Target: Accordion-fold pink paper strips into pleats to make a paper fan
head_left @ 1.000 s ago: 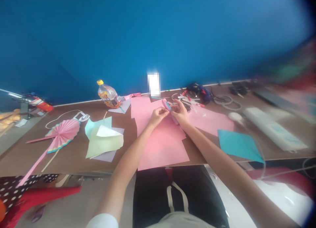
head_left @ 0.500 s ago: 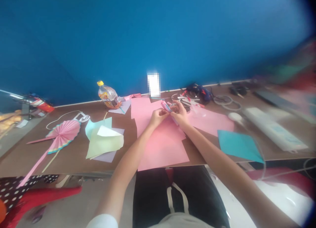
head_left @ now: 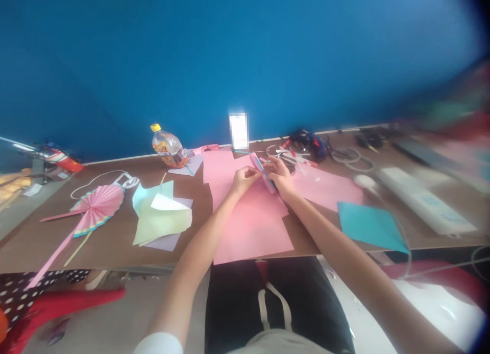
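Observation:
Both my hands meet over the far middle of the brown table (head_left: 111, 241). My left hand (head_left: 243, 179) and my right hand (head_left: 282, 176) are closed on a narrow pleated strip of pink paper with a blue edge (head_left: 262, 169), held tilted just above a large pink sheet (head_left: 250, 226). More pink sheets (head_left: 325, 188) lie under and beside my right hand.
A finished pink paper fan on a stick (head_left: 94, 207) lies at the left, beside pale green and white sheets (head_left: 161, 218). A plastic bottle (head_left: 168, 148) leans at the blue wall. A teal sheet (head_left: 369, 223), a white power strip (head_left: 424, 201) and tangled cables and tools (head_left: 310, 144) fill the right.
The folded strip has tilted slightly between my fingers and my hands have shifted a little; nothing else on the table moved.

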Motion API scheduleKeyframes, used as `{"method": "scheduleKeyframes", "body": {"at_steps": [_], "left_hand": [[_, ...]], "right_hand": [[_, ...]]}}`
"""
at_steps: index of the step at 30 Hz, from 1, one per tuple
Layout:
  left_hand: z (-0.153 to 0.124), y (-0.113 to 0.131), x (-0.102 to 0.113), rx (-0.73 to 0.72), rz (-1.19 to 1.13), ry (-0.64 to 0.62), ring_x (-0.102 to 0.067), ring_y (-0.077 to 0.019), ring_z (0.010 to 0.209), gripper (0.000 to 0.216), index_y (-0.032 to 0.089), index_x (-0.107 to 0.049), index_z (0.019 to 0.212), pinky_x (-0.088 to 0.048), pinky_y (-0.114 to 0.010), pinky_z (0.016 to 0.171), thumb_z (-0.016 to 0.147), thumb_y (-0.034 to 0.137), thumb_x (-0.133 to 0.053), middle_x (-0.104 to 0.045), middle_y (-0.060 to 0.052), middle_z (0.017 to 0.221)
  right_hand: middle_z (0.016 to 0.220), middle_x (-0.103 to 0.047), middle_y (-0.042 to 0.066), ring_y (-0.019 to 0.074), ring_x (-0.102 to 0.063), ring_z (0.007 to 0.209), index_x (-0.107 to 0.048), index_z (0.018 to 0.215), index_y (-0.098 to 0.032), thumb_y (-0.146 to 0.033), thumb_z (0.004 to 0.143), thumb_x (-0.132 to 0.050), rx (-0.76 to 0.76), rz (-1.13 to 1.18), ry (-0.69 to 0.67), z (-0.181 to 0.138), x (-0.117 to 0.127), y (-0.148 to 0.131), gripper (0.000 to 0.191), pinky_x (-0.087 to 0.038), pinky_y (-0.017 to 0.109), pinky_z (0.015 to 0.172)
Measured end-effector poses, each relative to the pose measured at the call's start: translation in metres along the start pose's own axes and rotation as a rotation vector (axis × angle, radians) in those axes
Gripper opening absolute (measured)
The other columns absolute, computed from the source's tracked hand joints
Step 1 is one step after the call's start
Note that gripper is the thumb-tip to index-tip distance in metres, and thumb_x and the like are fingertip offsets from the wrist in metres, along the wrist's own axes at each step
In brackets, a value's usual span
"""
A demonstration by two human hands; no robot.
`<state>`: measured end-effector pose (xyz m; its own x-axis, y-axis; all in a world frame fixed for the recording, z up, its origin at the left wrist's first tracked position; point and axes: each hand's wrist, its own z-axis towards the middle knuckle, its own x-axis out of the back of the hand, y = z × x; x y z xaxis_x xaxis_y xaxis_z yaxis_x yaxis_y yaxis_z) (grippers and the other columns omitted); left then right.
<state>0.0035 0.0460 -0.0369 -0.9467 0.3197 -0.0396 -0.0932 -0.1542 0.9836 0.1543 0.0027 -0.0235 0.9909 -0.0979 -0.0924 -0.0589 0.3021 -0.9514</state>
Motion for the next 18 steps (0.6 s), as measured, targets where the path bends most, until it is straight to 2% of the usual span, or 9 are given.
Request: {"method": "scheduleKeyframes", "body": {"at_steps": [3,8,18], "left_hand": [[-0.0015,0.0033,-0.0013,0.009,-0.036,0.010,-0.064,-0.0148,0.067,0.036,0.012,-0.063,0.076,-0.051,-0.032,0.074,0.060,0.040,-0.079,-0.069,-0.005,0.072],[-0.0029,0.0064,-0.0015,0.023,-0.073,-0.001,-0.065,-0.0154,0.070,0.038,0.012,-0.062,0.078,-0.051,-0.033,0.075,0.061,0.041,-0.079,-0.068,-0.005,0.073],[-0.0053,0.0108,-0.0050,-0.024,-0.142,-0.037,-0.065,-0.0143,0.067,0.045,0.017,-0.051,0.088,-0.053,-0.032,0.072,0.061,0.039,-0.080,-0.067,-0.001,0.074]], "right_hand": [[0.102,-0.063,0.005,0.0178,-0.060,0.085,-0.048,0.114,-0.025,-0.022,0.065,-0.050,0.010,-0.013,-0.026,-0.0001,0.0017,0.0011,0.050,-0.049,0.030,0.067],[0.098,-0.066,0.005,0.0174,-0.061,0.083,-0.053,0.109,-0.023,-0.023,0.069,-0.052,0.002,-0.036,0.015,0.0002,0.0024,0.0041,0.041,-0.048,0.029,0.066],[0.092,-0.066,0.004,0.0173,-0.061,0.083,-0.057,0.108,-0.021,-0.022,0.070,-0.056,0.065,-0.078,0.053,0.0011,0.0031,0.0076,0.037,-0.047,0.029,0.070]]}}
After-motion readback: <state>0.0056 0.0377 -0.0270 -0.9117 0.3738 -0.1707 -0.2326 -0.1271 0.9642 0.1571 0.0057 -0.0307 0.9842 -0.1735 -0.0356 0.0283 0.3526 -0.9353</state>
